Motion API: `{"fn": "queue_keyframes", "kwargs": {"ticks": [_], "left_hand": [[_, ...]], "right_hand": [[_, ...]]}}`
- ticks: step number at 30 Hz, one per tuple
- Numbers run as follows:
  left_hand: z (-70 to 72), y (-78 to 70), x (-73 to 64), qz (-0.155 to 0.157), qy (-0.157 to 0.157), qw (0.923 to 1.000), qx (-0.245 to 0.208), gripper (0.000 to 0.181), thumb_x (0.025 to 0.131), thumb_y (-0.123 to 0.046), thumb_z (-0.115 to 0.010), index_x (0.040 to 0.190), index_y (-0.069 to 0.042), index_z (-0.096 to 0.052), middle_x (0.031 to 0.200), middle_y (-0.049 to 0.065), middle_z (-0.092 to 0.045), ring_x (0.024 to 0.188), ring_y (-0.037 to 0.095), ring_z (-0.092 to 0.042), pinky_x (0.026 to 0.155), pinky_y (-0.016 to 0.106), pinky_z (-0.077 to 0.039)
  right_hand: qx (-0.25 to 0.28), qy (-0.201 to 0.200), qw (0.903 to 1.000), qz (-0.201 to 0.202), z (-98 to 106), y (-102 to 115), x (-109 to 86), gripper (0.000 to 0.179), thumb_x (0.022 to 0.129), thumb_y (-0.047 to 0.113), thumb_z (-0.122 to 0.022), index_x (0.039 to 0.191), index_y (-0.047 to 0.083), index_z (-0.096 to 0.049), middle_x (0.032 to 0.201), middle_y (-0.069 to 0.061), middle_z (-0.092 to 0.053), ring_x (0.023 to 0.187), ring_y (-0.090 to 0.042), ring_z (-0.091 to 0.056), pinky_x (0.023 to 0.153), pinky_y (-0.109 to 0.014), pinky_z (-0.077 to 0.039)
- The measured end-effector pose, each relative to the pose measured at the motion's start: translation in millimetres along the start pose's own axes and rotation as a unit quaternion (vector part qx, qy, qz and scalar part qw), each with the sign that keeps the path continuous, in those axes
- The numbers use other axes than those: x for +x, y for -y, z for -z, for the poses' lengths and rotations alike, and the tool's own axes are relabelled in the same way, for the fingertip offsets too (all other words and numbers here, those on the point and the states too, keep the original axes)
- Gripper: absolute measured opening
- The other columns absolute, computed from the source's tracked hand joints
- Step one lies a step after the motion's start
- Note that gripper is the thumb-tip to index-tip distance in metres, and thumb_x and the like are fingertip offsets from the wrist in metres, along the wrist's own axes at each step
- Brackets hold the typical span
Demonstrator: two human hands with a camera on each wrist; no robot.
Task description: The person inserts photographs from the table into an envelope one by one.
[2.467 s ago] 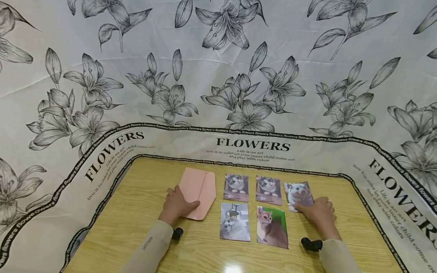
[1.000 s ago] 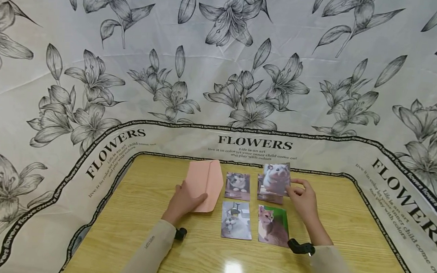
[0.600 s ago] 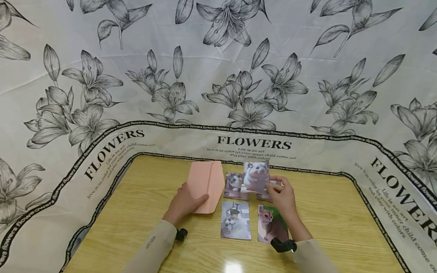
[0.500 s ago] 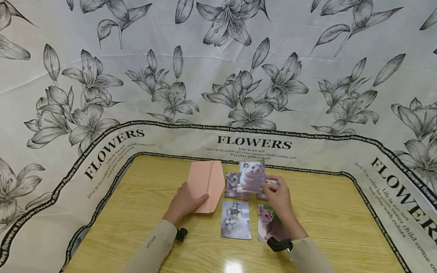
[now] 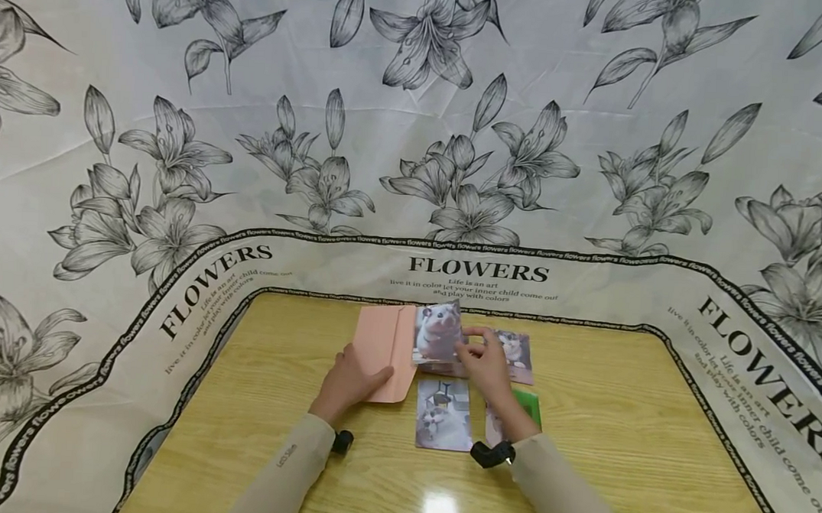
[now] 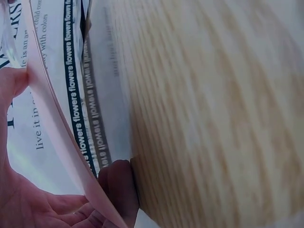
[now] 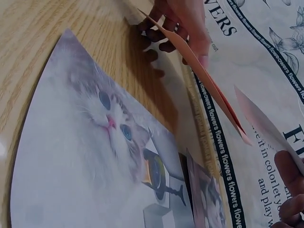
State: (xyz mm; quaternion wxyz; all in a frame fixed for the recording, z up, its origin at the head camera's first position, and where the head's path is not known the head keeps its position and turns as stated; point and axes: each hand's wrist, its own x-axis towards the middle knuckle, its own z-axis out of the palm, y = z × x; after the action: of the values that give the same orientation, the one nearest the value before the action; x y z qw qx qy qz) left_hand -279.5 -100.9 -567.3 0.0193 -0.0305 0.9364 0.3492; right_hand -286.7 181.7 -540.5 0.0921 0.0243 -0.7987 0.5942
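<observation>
My left hand (image 5: 352, 380) holds a pink paper envelope (image 5: 374, 339), thumb on the front and fingers behind; the left wrist view shows the envelope (image 6: 61, 130) tilted up off the wooden table. Between thumb and fingers my right hand (image 5: 492, 367) pinches a photo card of a white hamster (image 5: 437, 334). Its left edge is right at the envelope's right side. From the right wrist view, a small gap shows between the card (image 7: 260, 116) and the envelope's edge (image 7: 213, 90), which looks slightly parted.
On the table (image 5: 610, 418) lie a white cat photo (image 5: 443, 422), a cat photo (image 5: 517, 357) behind my right hand, and a green-backed cat photo (image 5: 530, 405) partly under my right wrist. Another photo is mostly covered by the held card. A flower-printed cloth (image 5: 478, 286) surrounds the table.
My right hand has picked up the hamster card from the right and carried it left over the other photos to the envelope. My left hand has raised the envelope and shifted it slightly right.
</observation>
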Motion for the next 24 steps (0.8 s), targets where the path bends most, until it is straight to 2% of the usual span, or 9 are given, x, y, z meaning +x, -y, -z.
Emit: {"fn": "queue_keyframes", "kwargs": {"ticks": [2,7,9,16,24], "left_hand": [[-0.5,0.3,0.1,0.000,0.000,1.0000,0.002,0.116,0.087,-0.068,-0.076,0.160,0.010,-0.031,0.145,0.036,-0.050,0.119,0.047,-0.063,0.100,0.060,-0.053],[-1.3,0.6,1.1,0.005,0.004,0.9999,0.012,0.118,0.087,-0.069,-0.074,0.161,0.010,-0.029,0.146,0.036,-0.050,0.120,0.048,-0.063,0.101,0.060,-0.053],[-0.4,0.4,0.4,0.006,0.002,0.9999,0.010,0.117,0.087,-0.069,-0.075,0.161,0.010,-0.029,0.146,0.036,-0.049,0.120,0.048,-0.063,0.101,0.060,-0.053],[1.2,-0.6,-1.7,-0.002,-0.009,0.9999,0.007,0.119,0.087,-0.066,-0.077,0.163,0.009,-0.026,0.145,0.037,-0.049,0.117,0.050,-0.064,0.100,0.061,-0.054],[-2.2,0.5,-1.2,-0.010,-0.012,0.9999,0.007,0.117,0.088,-0.065,-0.076,0.164,0.008,-0.025,0.145,0.037,-0.048,0.117,0.050,-0.064,0.100,0.060,-0.054]], "right_hand": [[-0.008,0.002,0.9999,-0.008,-7,2,0.8,0.033,0.103,0.011,-0.073,0.134,0.006,-0.062,0.093,-0.016,-0.079,0.075,-0.038,-0.067,0.055,-0.026,-0.042],[-0.026,0.002,0.9996,-0.013,-20,4,1.3,0.031,0.103,0.012,-0.071,0.132,0.007,-0.061,0.092,-0.015,-0.079,0.060,-0.017,-0.055,0.054,-0.028,-0.039],[-0.031,0.000,0.9994,-0.013,-25,4,1.5,0.031,0.103,0.012,-0.071,0.132,0.008,-0.061,0.092,-0.015,-0.079,0.057,-0.016,-0.053,0.052,-0.028,-0.039],[-0.055,-0.010,0.9981,-0.025,-41,3,5.0,0.034,0.102,0.016,-0.072,0.133,0.009,-0.062,0.098,-0.011,-0.080,0.066,-0.018,-0.063,0.054,-0.031,-0.046],[-0.062,-0.017,0.9978,-0.018,-56,1,10.7,0.032,0.101,0.013,-0.073,0.130,0.004,-0.062,0.091,-0.012,-0.079,0.068,-0.016,-0.065,0.056,-0.029,-0.048]]}}
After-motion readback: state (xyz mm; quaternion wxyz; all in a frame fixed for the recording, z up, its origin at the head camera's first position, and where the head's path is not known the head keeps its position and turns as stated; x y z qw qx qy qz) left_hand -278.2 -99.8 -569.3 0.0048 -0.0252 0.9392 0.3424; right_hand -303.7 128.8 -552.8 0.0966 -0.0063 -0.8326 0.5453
